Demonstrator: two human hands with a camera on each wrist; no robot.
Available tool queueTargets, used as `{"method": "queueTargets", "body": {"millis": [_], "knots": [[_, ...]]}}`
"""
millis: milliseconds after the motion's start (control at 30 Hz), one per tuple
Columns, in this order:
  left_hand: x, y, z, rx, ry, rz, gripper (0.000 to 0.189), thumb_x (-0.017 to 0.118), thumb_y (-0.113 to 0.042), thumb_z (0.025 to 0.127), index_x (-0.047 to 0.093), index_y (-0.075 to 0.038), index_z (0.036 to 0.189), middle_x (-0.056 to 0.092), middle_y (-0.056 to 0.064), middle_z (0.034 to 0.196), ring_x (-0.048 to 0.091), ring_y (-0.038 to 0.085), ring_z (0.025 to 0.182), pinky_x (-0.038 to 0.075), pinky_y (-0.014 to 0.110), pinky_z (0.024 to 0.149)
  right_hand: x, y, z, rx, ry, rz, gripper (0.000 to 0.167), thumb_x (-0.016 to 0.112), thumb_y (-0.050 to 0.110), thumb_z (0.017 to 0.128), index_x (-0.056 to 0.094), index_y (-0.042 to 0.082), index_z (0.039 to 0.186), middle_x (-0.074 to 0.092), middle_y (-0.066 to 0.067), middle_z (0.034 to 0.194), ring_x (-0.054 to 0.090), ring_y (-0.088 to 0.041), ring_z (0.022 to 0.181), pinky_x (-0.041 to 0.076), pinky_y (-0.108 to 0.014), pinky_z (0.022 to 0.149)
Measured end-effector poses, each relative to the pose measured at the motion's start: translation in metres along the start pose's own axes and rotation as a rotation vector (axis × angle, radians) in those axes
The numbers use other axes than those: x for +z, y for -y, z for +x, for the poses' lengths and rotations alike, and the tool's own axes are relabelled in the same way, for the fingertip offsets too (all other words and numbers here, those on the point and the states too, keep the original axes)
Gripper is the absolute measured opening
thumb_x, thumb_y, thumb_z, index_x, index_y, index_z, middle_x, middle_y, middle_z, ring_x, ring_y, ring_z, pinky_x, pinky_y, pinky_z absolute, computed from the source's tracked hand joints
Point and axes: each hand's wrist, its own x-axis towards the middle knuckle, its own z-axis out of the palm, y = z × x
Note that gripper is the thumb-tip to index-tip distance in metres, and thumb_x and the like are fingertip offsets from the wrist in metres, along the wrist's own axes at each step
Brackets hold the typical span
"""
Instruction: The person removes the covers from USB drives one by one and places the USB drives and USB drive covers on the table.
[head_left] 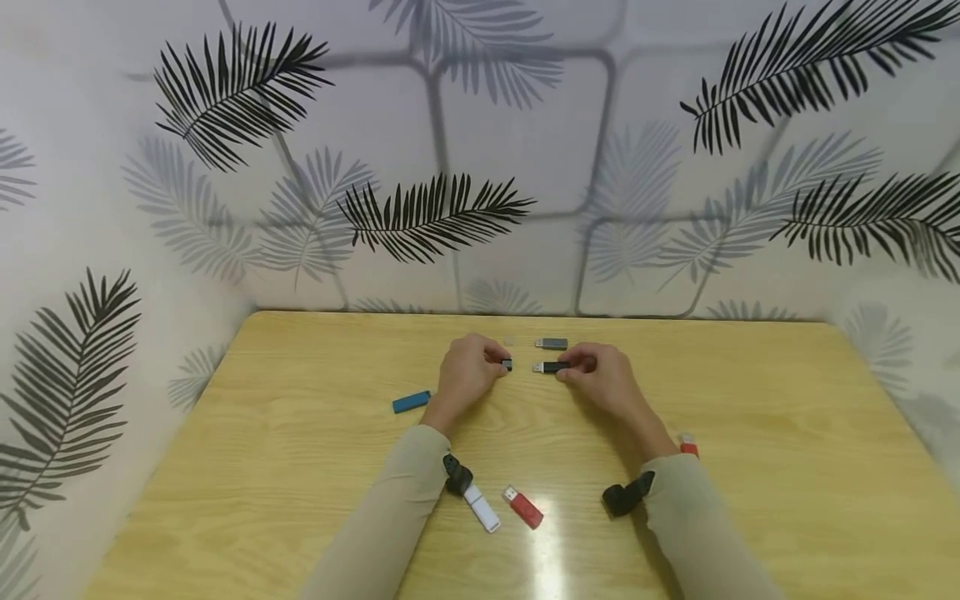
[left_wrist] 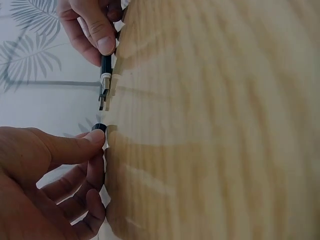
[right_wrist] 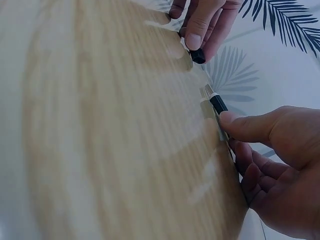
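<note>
The right hand (head_left: pixel 606 379) is pinching the black stick (right_wrist: pixel 218 104) between thumb and fingers toward its rear, leaving the plug (head_left: pixel 537 367) pointing left. Whether the stick is touching the table (head_left: pixel 750 392) I cannot tell.

The left hand (head_left: pixel 467 372) is pinching a small dark cap (right_wrist: pixel 198 56) between thumb and fingertips, its other fingers curling loosely. The cap is sitting just left of the black stick, roughly in line with it, a gap showing between cap and plug.

A grey stick (head_left: pixel 554 343) is lying just beyond the black stick, its plug also facing left. A small pale thing (head_left: pixel 510 342) is lying beyond and left of the black stick, too faint to name.

A blue stick (head_left: pixel 411 402) is resting well left of the black stick and nearer the person. A white stick (head_left: pixel 483 512) and a red stick (head_left: pixel 524 509) are lying on the person's side of the black stick, slightly left. Another red stick (head_left: pixel 688 447) is showing to its right and nearer the person, partly hidden by the right arm. A leaf-printed wall (head_left: pixel 517 250) is standing beyond the black stick.
</note>
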Motion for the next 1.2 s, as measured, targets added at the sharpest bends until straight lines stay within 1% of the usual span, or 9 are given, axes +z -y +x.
{"method": "queueTargets", "body": {"millis": [133, 200, 400, 533, 767, 900, 1067, 1200], "knots": [[0.002, -0.002, 0.003, -0.016, -0.013, 0.005, 0.014, 0.079, -0.009, 0.091, 0.082, -0.014, 0.103, 0.077, 0.003, 0.105, 0.07, 0.025, 0.1, 0.057, 0.044, 0.087, -0.002, -0.002, 0.001, -0.005, 0.011, -0.014, 0.017, 0.081, 0.011, 0.09, 0.078, 0.004, 0.105, 0.072, -0.007, 0.09, 0.063, -0.019, 0.078, 0.05, -0.031, 0.071], [0.003, -0.002, 0.004, -0.013, -0.016, 0.007, 0.014, 0.08, -0.009, 0.09, 0.082, -0.014, 0.103, 0.076, 0.004, 0.106, 0.07, 0.025, 0.101, 0.058, 0.044, 0.086, -0.003, -0.002, 0.001, 0.0, 0.011, -0.023, 0.018, 0.081, 0.01, 0.089, 0.078, 0.003, 0.105, 0.072, -0.008, 0.09, 0.062, -0.019, 0.078, 0.049, -0.031, 0.07], [0.003, -0.002, 0.003, 0.005, 0.001, -0.004, 0.015, 0.08, -0.007, 0.089, 0.082, -0.012, 0.103, 0.077, 0.005, 0.1, 0.071, 0.023, 0.092, 0.058, 0.042, 0.082, -0.004, 0.001, 0.001, 0.029, 0.032, -0.04, 0.018, 0.079, 0.009, 0.09, 0.077, 0.002, 0.107, 0.072, -0.009, 0.092, 0.061, -0.02, 0.079, 0.048, -0.033, 0.071], [0.001, -0.001, 0.003, 0.024, 0.013, -0.016, 0.017, 0.079, -0.005, 0.089, 0.081, -0.01, 0.105, 0.076, 0.005, 0.099, 0.07, 0.023, 0.091, 0.057, 0.042, 0.082, -0.005, 0.003, -0.001, 0.031, 0.037, -0.035, 0.018, 0.079, 0.008, 0.09, 0.077, 0.002, 0.107, 0.073, -0.009, 0.093, 0.062, -0.02, 0.079, 0.049, -0.034, 0.072], [-0.002, 0.001, 0.003, 0.064, 0.044, -0.044, 0.022, 0.078, -0.004, 0.09, 0.078, -0.007, 0.112, 0.075, 0.005, 0.104, 0.069, 0.023, 0.095, 0.056, 0.043, 0.086, -0.006, 0.005, -0.001, 0.027, 0.016, -0.006, 0.018, 0.079, 0.007, 0.089, 0.076, 0.001, 0.106, 0.072, -0.009, 0.09, 0.061, -0.019, 0.076, 0.048, -0.032, 0.07], [-0.005, 0.004, 0.004, 0.095, 0.054, -0.066, 0.024, 0.077, -0.003, 0.09, 0.077, -0.005, 0.113, 0.073, 0.007, 0.104, 0.068, 0.024, 0.095, 0.056, 0.043, 0.086, -0.009, 0.005, -0.001, 0.037, 0.01, 0.034, 0.018, 0.079, 0.007, 0.09, 0.076, 0.0, 0.107, 0.073, -0.011, 0.095, 0.061, -0.019, 0.078, 0.049, -0.031, 0.07], [-0.011, 0.007, -0.003, 0.104, 0.101, -0.143, 0.024, 0.074, -0.006, 0.094, 0.075, -0.003, 0.118, 0.07, 0.01, 0.109, 0.067, 0.028, 0.101, 0.056, 0.044, 0.089, -0.011, 0.003, -0.005, 0.042, 0.04, 0.064, 0.02, 0.077, 0.008, 0.093, 0.075, 0.001, 0.111, 0.072, -0.013, 0.104, 0.066, -0.023, 0.088, 0.051, -0.03, 0.074], [-0.019, 0.008, -0.009, 0.109, 0.113, -0.171, 0.024, 0.072, -0.009, 0.097, 0.074, -0.003, 0.121, 0.07, 0.012, 0.118, 0.066, 0.03, 0.105, 0.056, 0.044, 0.09, -0.012, 0.004, -0.009, 0.049, 0.037, 0.062, 0.021, 0.076, 0.008, 0.093, 0.074, 0.001, 0.113, 0.072, -0.015, 0.107, 0.069, -0.028, 0.095, 0.054, -0.033, 0.077]]}}
